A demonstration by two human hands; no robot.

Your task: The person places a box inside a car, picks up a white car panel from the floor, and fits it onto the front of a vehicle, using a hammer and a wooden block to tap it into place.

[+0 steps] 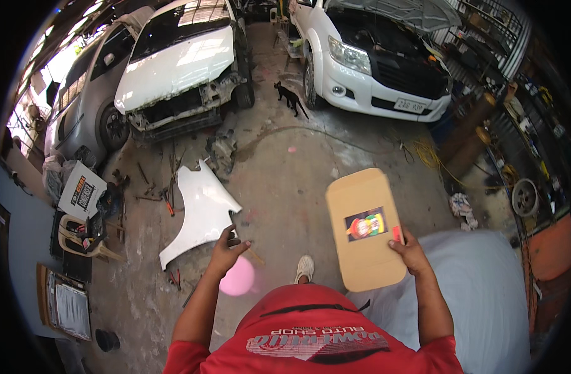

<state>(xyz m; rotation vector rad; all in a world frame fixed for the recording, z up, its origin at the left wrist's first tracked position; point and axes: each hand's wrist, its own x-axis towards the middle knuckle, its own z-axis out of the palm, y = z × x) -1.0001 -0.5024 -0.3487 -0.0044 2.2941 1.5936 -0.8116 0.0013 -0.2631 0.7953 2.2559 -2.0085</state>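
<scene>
My right hand (411,250) grips the right edge of a flat tan cardboard sheet (365,265) with rounded corners, its thumb on the front face. A dark, colourful printed picture (364,224) is on the sheet, and a small red patch (396,234) shows beside my thumb. My left hand (227,251) is raised with thumb and fingers apart, and I see nothing in it. Just beyond it lies a white car fender (201,209) on the floor; whether my fingertips touch it I cannot tell. Below that hand is a pink round thing (237,276).
Two white vehicles stand ahead, one stripped at the front (179,68), one with its hood up (379,68). A black cat (290,98) is between them. Pliers (174,279) and other tools lie left; a plastic chair (89,246) stands farther left. A grey-covered bulk (472,293) is right.
</scene>
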